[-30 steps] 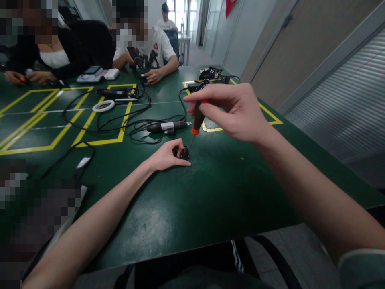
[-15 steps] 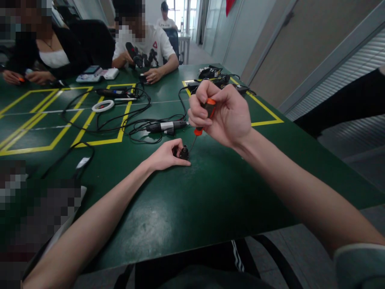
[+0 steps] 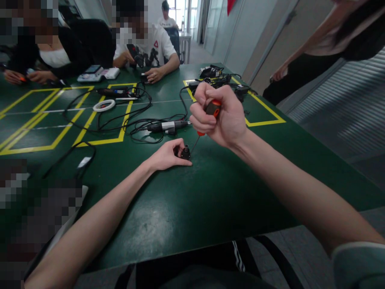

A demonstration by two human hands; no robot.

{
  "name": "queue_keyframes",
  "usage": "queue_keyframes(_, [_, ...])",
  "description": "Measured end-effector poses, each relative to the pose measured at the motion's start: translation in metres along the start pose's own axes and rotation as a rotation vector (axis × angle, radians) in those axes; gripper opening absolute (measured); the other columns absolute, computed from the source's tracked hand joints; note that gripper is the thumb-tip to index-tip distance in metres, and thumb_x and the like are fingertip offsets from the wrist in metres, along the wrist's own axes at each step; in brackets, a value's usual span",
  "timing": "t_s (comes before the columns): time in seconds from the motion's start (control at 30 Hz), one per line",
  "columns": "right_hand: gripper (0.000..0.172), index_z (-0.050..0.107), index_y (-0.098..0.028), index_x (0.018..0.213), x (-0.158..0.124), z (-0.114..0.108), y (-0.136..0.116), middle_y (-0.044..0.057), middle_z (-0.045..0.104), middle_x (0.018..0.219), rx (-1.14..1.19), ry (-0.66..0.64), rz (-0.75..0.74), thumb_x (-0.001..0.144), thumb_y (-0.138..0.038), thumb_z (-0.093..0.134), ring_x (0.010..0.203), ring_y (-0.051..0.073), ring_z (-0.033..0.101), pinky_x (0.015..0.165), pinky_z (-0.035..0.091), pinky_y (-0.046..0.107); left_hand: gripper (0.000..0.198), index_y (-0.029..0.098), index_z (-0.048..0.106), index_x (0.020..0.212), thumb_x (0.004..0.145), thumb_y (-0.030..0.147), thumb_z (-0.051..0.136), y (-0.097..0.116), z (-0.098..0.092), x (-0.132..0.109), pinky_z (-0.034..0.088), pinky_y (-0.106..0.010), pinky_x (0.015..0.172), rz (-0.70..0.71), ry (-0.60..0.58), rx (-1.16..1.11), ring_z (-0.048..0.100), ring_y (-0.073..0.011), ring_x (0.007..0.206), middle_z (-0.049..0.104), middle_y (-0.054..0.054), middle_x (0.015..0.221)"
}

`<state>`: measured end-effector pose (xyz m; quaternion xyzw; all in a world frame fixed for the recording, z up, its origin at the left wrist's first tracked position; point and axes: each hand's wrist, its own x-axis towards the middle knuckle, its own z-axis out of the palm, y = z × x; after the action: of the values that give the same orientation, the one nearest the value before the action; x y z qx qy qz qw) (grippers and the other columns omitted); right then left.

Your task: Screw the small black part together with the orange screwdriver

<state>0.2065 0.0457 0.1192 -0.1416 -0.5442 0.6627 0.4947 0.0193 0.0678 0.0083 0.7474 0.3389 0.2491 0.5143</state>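
Note:
My right hand (image 3: pixel 221 112) is closed around the orange-and-black handle of a screwdriver (image 3: pixel 213 107). Its thin shaft slants down and to the left, and the tip comes close to the right side of a small black part (image 3: pixel 186 151). Whether the tip touches the part I cannot tell. My left hand (image 3: pixel 170 155) lies on the green table and grips that part between thumb and fingers. A short metal cylinder stands up from the part's top; its lower side is partly hidden by my fingers.
Beyond my hands lie a grey-and-black pen-shaped power tool (image 3: pixel 168 126) with coiled cable, a white ring (image 3: pixel 104 105) and black cabled devices (image 3: pixel 210 72). Yellow tape (image 3: pixel 99 142) marks the green table (image 3: pixel 210 192). Two people sit across; another person (image 3: pixel 309 60) stands at the right.
My right hand has turned the screwdriver's handle slightly, with its end now facing me more. My left hand keeps its hold. A person has come further into view at the right.

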Motion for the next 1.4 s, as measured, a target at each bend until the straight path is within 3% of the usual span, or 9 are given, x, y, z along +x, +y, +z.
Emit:
queue_keyframes(0.17, [0.035, 0.042, -0.024, 0.075, -0.001, 0.0, 0.004, -0.008, 0.045, 0.058, -0.045, 0.001, -0.063, 0.096, -0.041, 0.064, 0.041, 0.006, 0.026, 0.04, 0.025, 0.019, 0.051, 0.02, 0.047, 0.073, 0.061, 0.039, 0.093, 0.001, 0.0, 0.0, 0.034, -0.025, 0.063, 0.004, 0.003, 0.01, 0.047, -0.0106, 0.064, 0.052, 0.008, 0.068])
queue_keyframes(0.37, [0.043, 0.05, -0.02, 0.074, -0.002, 0.006, 0.001, -0.004, 0.052, 0.067, -0.09, 0.087, 0.045, 0.106, -0.047, 0.057, 0.053, 0.008, 0.047, 0.053, 0.045, 0.021, 0.051, 0.02, 0.048, 0.074, 0.061, 0.04, 0.093, -0.001, 0.0, 0.001, 0.034, -0.025, 0.063, -0.002, 0.0, -0.003, 0.047, -0.0112, 0.064, 0.052, 0.007, 0.068])
queue_keyframes(0.57, [0.059, 0.043, -0.022, 0.062, -0.001, 0.005, 0.002, -0.007, 0.029, 0.051, -0.052, 0.016, 0.078, 0.108, -0.059, 0.046, 0.045, 0.008, 0.027, 0.044, 0.031, 0.019, 0.051, 0.02, 0.049, 0.074, 0.06, 0.04, 0.094, -0.002, -0.001, 0.0, 0.033, -0.026, 0.063, -0.003, -0.001, 0.001, 0.047, -0.0116, 0.065, 0.052, 0.007, 0.068])
queue_keyframes(0.7, [0.046, 0.049, -0.022, 0.07, -0.002, 0.008, 0.008, -0.01, 0.023, 0.048, -0.029, -0.024, 0.013, 0.106, -0.051, 0.049, 0.043, 0.008, 0.016, 0.041, 0.022, 0.019, 0.051, 0.02, 0.049, 0.075, 0.061, 0.04, 0.094, -0.002, -0.001, 0.0, 0.034, -0.026, 0.063, -0.008, -0.003, -0.012, 0.047, -0.0118, 0.065, 0.051, 0.008, 0.068])
queue_keyframes(0.83, [0.033, 0.051, -0.021, 0.075, -0.001, 0.016, 0.009, -0.006, 0.044, 0.055, -0.063, 0.011, -0.024, 0.107, -0.032, 0.046, 0.042, 0.008, 0.028, 0.043, 0.028, 0.02, 0.051, 0.021, 0.048, 0.075, 0.061, 0.04, 0.093, -0.001, 0.0, 0.0, 0.034, -0.026, 0.063, -0.007, -0.005, -0.013, 0.047, -0.0117, 0.065, 0.051, 0.008, 0.068])
queue_keyframes(0.97, [0.046, 0.054, -0.019, 0.07, 0.004, 0.019, 0.005, -0.003, 0.05, 0.059, -0.11, 0.048, 0.04, 0.111, -0.039, 0.045, 0.05, 0.009, 0.043, 0.05, 0.041, 0.02, 0.05, 0.021, 0.049, 0.075, 0.061, 0.039, 0.093, -0.001, 0.0, 0.0, 0.034, -0.026, 0.063, -0.006, -0.006, -0.009, 0.047, -0.0114, 0.065, 0.052, 0.008, 0.068])
queue_keyframes(1.13, [0.063, 0.042, -0.02, 0.058, 0.007, 0.009, 0.004, -0.008, 0.026, 0.048, -0.025, -0.005, 0.078, 0.111, -0.056, 0.038, 0.043, 0.007, 0.022, 0.04, 0.027, 0.017, 0.051, 0.02, 0.049, 0.074, 0.061, 0.039, 0.093, -0.001, 0.0, 0.0, 0.034, -0.025, 0.063, -0.001, -0.006, 0.002, 0.047, -0.0113, 0.065, 0.052, 0.007, 0.068])
queue_keyframes(1.23, [0.057, 0.044, -0.021, 0.062, 0.005, 0.007, 0.007, -0.01, 0.02, 0.047, 0.021, -0.002, 0.029, 0.109, -0.052, 0.04, 0.041, 0.006, 0.012, 0.039, 0.02, 0.016, 0.051, 0.02, 0.048, 0.074, 0.061, 0.04, 0.094, 0.0, -0.001, 0.0, 0.034, -0.026, 0.063, -0.003, -0.004, 0.017, 0.047, -0.0114, 0.065, 0.052, 0.007, 0.068])
queue_keyframes(1.4, [0.037, 0.046, -0.022, 0.077, 0.003, 0.017, 0.007, -0.008, 0.044, 0.056, -0.067, 0.091, 0.028, 0.109, -0.039, 0.048, 0.041, 0.007, 0.028, 0.043, 0.03, 0.018, 0.05, 0.02, 0.049, 0.075, 0.062, 0.04, 0.093, 0.001, 0.0, -0.001, 0.035, -0.026, 0.063, -0.009, -0.005, 0.009, 0.048, -0.0116, 0.065, 0.052, 0.007, 0.069])
